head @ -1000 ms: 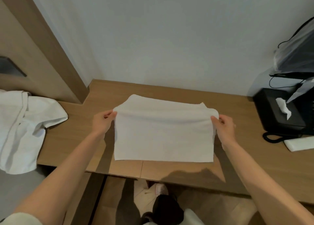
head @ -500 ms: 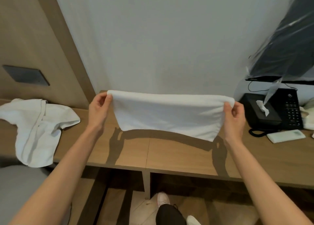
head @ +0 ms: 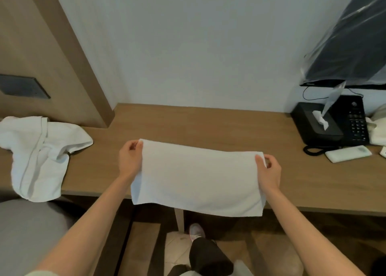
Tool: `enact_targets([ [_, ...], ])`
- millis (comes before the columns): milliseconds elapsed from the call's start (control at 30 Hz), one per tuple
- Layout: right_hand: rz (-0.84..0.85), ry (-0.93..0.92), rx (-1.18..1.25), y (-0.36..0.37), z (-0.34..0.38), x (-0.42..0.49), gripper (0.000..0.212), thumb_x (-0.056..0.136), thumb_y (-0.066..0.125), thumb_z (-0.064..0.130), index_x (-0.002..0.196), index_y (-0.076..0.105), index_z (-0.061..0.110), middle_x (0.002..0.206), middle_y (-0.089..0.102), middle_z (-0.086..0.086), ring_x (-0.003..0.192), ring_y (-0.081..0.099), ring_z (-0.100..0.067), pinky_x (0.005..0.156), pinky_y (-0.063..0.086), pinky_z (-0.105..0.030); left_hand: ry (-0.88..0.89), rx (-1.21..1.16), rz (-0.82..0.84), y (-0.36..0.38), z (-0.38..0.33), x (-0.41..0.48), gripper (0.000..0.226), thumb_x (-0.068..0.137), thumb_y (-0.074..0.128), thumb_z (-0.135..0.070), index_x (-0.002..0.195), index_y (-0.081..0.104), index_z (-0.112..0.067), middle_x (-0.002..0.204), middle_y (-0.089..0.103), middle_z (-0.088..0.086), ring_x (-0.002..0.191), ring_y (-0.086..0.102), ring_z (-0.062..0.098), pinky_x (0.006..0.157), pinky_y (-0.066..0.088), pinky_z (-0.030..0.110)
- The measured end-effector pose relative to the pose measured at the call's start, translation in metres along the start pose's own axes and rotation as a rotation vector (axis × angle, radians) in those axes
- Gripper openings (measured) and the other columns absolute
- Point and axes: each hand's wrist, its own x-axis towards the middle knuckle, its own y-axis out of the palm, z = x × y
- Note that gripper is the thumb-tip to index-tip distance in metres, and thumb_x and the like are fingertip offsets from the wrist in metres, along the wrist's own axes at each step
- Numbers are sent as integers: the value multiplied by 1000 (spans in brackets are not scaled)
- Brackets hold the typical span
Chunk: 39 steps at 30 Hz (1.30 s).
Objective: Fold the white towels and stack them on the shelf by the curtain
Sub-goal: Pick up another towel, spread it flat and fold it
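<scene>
Grip on each side is a pinch: the left hand (head: 130, 161) holds the far left corner of the folded towel (head: 198, 177) between thumb and curled fingers, and the right hand (head: 269, 171) holds the far right corner the same way, thumb on top. The towel hangs stretched between them above the front of the counter (head: 208, 125), its lower hem dropping past the front edge; whether its underside touches the wood I cannot tell. It looks doubled at least once (the top edge is thick and rounded, which suggests layers), so I judge this one part-folded, with another fold or two and the carry to the shelf left to do. A crumpled towel (head: 39, 156), also white, lies well apart on the counter's left end, spilling over the front edge and not yet folded. No stack shows anywhere. Shelf and curtain are out of view, so what already sits there is unknown. The fingers under the cloth are hidden and the layer count is hard to read. A tissue box (head: 319, 123) and a phone (head: 355, 121) sit far right.
</scene>
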Motion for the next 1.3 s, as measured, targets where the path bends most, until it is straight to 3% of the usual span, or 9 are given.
enact_targets([
  [100,37,111,-103,13,-22,17,21,96,52,32,108,58,16,101,55,0,93,51,-19,77,38,-31,-98,90,26,17,21,8,24,96,52,-27,106,62,-8,95,59,2,90,54,18,79,39,29],
  [233,79,180,-171,33,-37,52,18,95,54,32,103,60,17,96,58,-4,88,55,-23,76,43,-33,-133,173,38,36,33,32,24,96,52,-25,107,63,-7,92,58,1,86,52,17,77,36,26],
  [533,155,206,-245,87,-38,137,13,95,54,26,92,59,14,72,51,2,75,49,-22,67,36,-30,-232,255,56,84,53,110,25,95,54,-26,102,66,-5,88,62,7,83,54,20,71,35,26],
  [667,149,262,-337,107,-30,172,15,95,52,33,94,60,21,88,62,-1,84,55,-22,72,40,-31,-290,327,61,105,55,141,28,95,53,-33,105,67,-12,103,68,11,98,61,29,86,43,36],
  [867,99,285,-319,134,-20,213,26,95,53,32,113,64,18,105,64,-1,90,53,-18,77,40,-29,-317,357,30,126,48,171,29,95,53,-33,108,67,-12,107,67,10,103,60,30,92,45,38],
  [1067,150,287,-308,138,-16,224,28,96,51,29,118,63,16,125,57,-10,99,54,-22,83,40,-29,-305,367,87,126,48,176,30,97,47,-32,110,63,-10,112,60,11,105,57,30,97,43,46],
  [1200,198,320,-278,127,-18,209,28,91,55,32,109,63,11,120,56,-13,92,53,-23,77,40,-30,-322,228,137,118,50,161,17,94,53,-27,91,57,-11,76,50,0,79,48,22,69,38,30],
  [1300,260,349,-275,110,-25,188,27,91,57,38,90,60,12,103,57,-9,84,53,-22,69,39,-31,-355,163,180,106,50,140,23,93,57,-29,107,55,-11,86,50,1,80,47,17,64,36,25],
])
